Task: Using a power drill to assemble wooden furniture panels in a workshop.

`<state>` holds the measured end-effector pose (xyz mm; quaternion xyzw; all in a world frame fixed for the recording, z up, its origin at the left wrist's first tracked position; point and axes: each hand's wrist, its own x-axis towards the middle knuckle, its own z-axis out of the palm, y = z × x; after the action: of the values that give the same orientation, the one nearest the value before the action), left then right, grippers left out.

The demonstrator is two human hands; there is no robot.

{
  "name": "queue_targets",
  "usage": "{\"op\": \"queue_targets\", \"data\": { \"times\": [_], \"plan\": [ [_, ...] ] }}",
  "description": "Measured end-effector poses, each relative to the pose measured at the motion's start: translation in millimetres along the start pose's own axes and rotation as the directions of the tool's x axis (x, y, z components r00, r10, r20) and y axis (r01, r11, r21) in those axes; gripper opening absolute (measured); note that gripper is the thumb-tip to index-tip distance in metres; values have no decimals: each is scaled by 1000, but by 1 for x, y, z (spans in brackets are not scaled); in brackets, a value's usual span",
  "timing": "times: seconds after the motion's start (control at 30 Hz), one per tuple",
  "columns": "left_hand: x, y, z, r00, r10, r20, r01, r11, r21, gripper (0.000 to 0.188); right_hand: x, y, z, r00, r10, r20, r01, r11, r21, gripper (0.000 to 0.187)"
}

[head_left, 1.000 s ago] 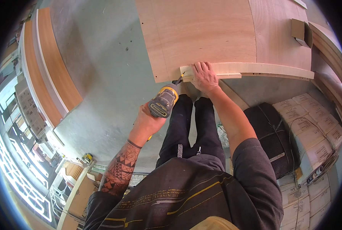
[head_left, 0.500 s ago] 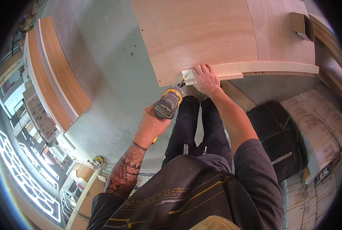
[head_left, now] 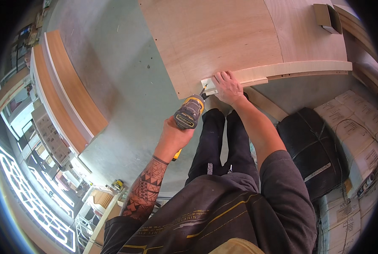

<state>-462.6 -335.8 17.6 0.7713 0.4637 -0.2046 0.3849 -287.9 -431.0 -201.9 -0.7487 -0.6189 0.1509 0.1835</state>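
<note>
My left hand (head_left: 172, 137) is wrapped round the handle of a yellow and grey cordless drill (head_left: 189, 112). The drill's bit (head_left: 204, 89) points at the pale left end of a long wooden strip (head_left: 299, 68). That strip runs along the near edge of a large plywood panel (head_left: 214, 38). Just right of the bit, my right hand (head_left: 229, 88) grips the strip, fingers bent over its top; the thumb is mostly hidden. A shorter thin batten (head_left: 256, 81) lies along the strip's near side, partly under my right hand.
An open cardboard-coloured tube (head_left: 328, 19) sits at the panel's far right. Wrapped black bundles (head_left: 311, 148) and white cartons (head_left: 350, 127) stack up at right. Long wood-grain boards (head_left: 77, 84) lie on the floor at left. My legs (head_left: 208, 144) are close below the panel edge.
The view has shifted slightly, so the surroundings sit a little differently. The drill stays at the strip's end, and my right hand keeps its hold on the strip.
</note>
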Motion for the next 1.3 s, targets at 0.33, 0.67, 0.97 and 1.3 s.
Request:
{"op": "queue_targets", "data": {
  "times": [0.33,0.67,0.97,1.3],
  "plan": [
    [11,-2,12,999,-52,-9,52,999,-16,36,2,0,5,999,-42,-15,41,998,-49,44],
    [8,-13,22,997,-8,-80,9,1000,6,32,2,-9,6,994,-46,-101,42,998,-38,22],
    [8,-14,19,998,-48,-35,47,998,-29,40,5,-13,-8,1000,9,14,-8,998,-61,33],
    [19,-10,21,994,89,-64,-92,995,-46,34,-33,-6,-34,971,124,202,-67,961,-270,42]
  ]
}}
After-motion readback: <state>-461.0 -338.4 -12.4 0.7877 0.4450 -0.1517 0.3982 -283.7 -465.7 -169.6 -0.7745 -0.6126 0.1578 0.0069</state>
